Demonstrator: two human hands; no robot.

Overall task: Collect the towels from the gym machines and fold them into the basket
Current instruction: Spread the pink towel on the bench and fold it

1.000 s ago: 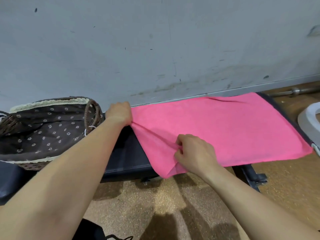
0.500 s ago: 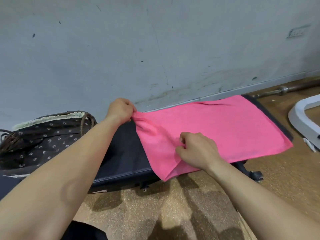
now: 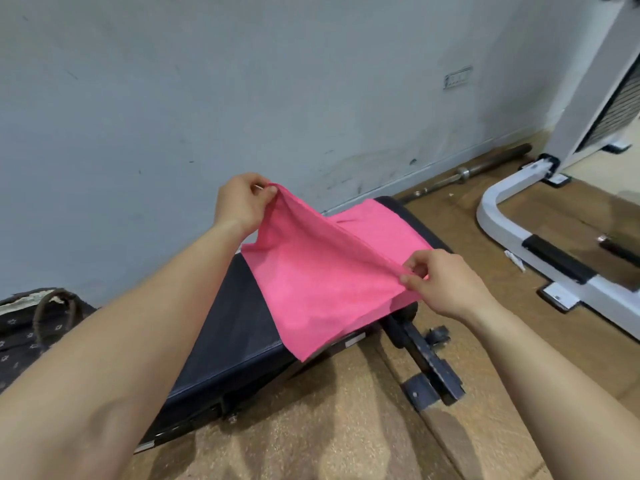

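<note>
Both pinch the towel, left hand raised higher than right hand.

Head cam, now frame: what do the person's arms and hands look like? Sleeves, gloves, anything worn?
Nothing worn that shows. The left forearm and right forearm are bare right to the frame edge, with no sleeve or cuff in view. The left hand and right hand have no gloves, and there is no watch or band at either wrist. No rings on the fingers that show.
</note>
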